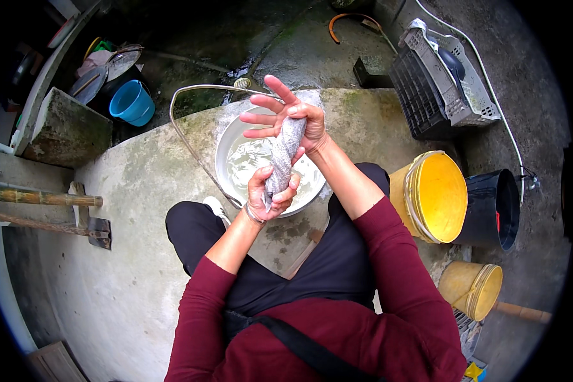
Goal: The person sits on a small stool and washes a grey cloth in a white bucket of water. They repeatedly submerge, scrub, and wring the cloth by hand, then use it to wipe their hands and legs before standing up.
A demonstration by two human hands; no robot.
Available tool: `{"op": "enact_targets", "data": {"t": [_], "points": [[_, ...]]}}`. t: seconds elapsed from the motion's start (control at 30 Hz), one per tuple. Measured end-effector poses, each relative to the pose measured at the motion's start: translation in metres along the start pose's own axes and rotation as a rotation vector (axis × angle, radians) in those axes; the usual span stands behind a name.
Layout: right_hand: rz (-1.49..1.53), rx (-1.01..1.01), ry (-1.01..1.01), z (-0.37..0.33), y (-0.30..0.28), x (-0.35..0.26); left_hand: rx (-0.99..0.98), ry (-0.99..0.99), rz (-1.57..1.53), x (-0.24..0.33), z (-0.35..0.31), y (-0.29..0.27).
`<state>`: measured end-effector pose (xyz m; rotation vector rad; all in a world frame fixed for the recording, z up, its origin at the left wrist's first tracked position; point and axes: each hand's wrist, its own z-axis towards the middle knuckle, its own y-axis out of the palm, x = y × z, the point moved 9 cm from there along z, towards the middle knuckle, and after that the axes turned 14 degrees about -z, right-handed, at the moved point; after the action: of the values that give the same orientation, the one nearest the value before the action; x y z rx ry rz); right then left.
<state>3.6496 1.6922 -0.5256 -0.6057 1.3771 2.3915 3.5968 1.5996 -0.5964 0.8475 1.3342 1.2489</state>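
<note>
A twisted, wet-looking grey cloth (285,149) is held slantwise over a white basin (221,149) of water. My left hand (268,194) is closed around its lower end, with the thumb along one side and fingers around the other. At the upper end, my right hand (307,130) has its thumb hooked over the cloth, holding it against the palm. The other right fingers are spread and stretched out to the left. The basin stands on the concrete between my knees, partly hidden by my hands and forearms.
A thin bent hose (178,118) curves around the basin's left side. To the right stand a yellow bucket (442,198), a black bucket (508,207) and stacked crates (420,83). A blue bucket (132,103) is at far left, above a hoe (100,233). Wet ground lies beyond the ledge.
</note>
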Motion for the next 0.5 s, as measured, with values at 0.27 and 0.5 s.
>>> {"op": "enact_targets", "data": {"t": [0.27, 0.5], "points": [[-0.288, 0.243, 0.196, -0.003, -0.039, 0.006, 0.21, -0.02, 0.277, 0.019, -0.002, -0.019], [-0.626, 0.51, 0.31, -0.011, -0.081, 0.024, 0.63, 0.08, 0.746, 0.054, -0.008, -0.045]]}}
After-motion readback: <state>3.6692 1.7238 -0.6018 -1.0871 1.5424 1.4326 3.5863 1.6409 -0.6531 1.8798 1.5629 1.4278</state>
